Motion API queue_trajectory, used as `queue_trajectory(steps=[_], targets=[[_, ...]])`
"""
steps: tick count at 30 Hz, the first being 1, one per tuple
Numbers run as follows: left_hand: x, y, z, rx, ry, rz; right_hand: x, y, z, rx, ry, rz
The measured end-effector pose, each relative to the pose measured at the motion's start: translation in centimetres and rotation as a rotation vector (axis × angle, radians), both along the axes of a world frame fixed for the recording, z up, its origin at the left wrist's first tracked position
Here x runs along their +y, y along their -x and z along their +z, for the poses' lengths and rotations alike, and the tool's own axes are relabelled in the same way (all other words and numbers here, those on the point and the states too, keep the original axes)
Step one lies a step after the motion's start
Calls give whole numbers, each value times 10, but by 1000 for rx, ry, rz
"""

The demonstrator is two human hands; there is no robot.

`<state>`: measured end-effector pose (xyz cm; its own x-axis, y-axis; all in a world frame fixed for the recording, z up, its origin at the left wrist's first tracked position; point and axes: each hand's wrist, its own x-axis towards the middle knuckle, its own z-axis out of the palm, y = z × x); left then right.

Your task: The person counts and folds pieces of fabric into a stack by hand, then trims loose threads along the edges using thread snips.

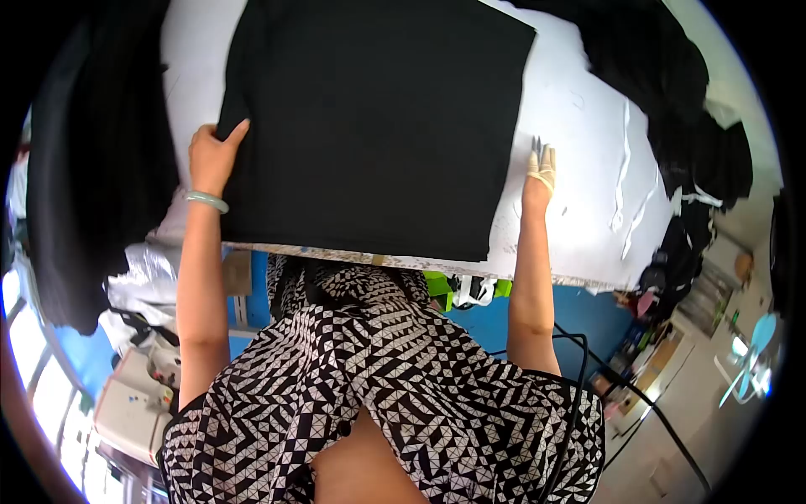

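Observation:
A large black cloth (pixel 369 126) lies flat on the white tabletop (pixel 579 109), its front edge reaching the table's near edge. At the cloth's left edge is my left hand (pixel 215 158), its thumb on top and its other fingers partly hidden; it holds that edge. A pale green bangle circles the wrist. My right hand (pixel 541 175), with beige covering on its fingers, rests just right of the cloth. Two grey pointed blades, looking like thread snips (pixel 537 144), stick out from its fingers. The snips' handle is hidden in the hand.
More black fabric hangs at the left (pixel 101 160) and lies bunched at the right back (pixel 646 50). Narrow white strips (pixel 623 168) lie on the right of the table. A black cable (pixel 651 403) runs at the lower right, and a turquoise fan (pixel 760 340) stands far right.

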<state>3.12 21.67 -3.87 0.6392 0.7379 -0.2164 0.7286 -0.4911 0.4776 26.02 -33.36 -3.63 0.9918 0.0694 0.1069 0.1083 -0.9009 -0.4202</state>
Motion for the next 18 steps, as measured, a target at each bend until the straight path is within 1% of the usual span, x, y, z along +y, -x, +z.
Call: queue_trajectory(steps=[1,2,3,4,6,7,8,9,11,12,14,15,16,17,18], targets=[[7,2,-5,46,-124,-63,29,20,26,97,-212,-121],[15,5,0,66,-29,-84,35,35,29,220,-412,-125],[20,11,7,93,64,-100,45,52,34,442,-466,-275],[25,20,9,26,250,-73,56,67,36,667,-471,-322],[22,33,9,-122,615,-15,72,80,50,774,-421,-258],[27,44,9,-116,669,-32,84,82,64,956,-622,-324],[30,53,8,-115,718,-48,78,75,56,1133,-689,-316],[37,62,6,-120,762,-62,81,74,56,1212,-760,-277],[54,77,4,-313,1092,168,87,70,67,1135,-645,-157],[61,79,11,-299,1179,263,83,71,66,1109,-707,-156],[69,82,19,-233,1321,312,68,75,60,1068,-830,-169],[74,86,18,-196,1395,336,72,80,65,1086,-947,-198],[78,90,6,-188,1413,255,77,83,65,1192,-1162,-302],[78,91,2,-202,1483,178,81,84,66,1299,-1374,-413],[80,91,-13,-162,1524,142,80,87,58,1285,-1385,-377]])
